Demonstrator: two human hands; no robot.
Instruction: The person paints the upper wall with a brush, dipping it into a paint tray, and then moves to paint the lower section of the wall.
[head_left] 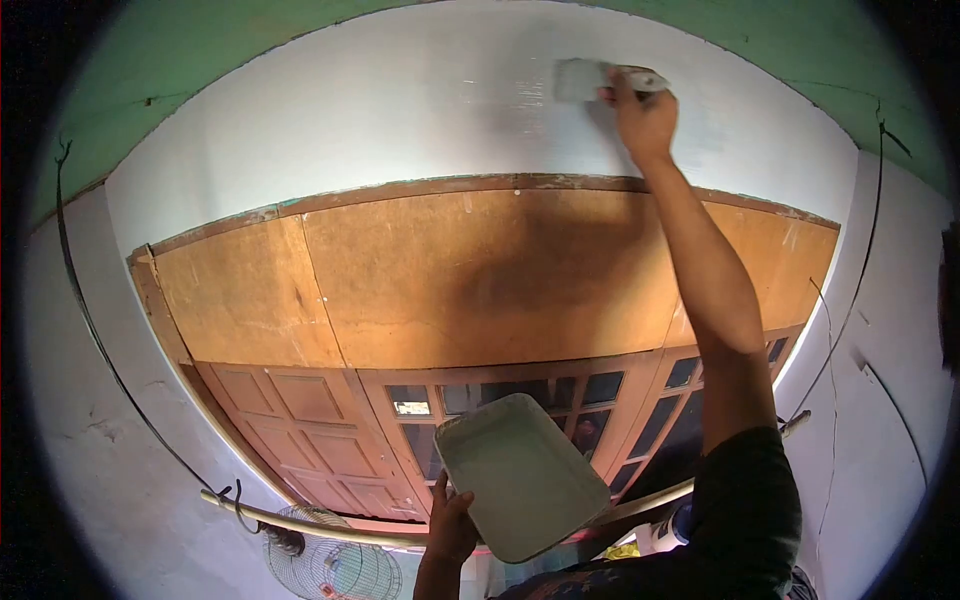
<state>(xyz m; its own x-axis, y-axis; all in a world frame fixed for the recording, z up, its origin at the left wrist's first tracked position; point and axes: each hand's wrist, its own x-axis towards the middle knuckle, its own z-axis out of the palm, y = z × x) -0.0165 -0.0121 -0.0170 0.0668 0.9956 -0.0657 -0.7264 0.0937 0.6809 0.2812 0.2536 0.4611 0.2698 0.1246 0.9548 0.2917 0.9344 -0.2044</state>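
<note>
Up at the white wall strip, my right hand is closed around a wide flat paintbrush. Its broad pale end points left against the wall and is slightly blurred. Fresh-looking streaks show on the wall just left of the brush. Low in the middle, my left hand grips a shallow tray by its left edge, thumb over the rim. The tray has rounded corners, is tilted towards me, and its inside looks coated pale grey.
Wooden panels run below the white strip, above a door and glazed windows. A horizontal pole hangs on cords at both sides. Below it is a wire birdcage. The green ceiling borders the wall's top.
</note>
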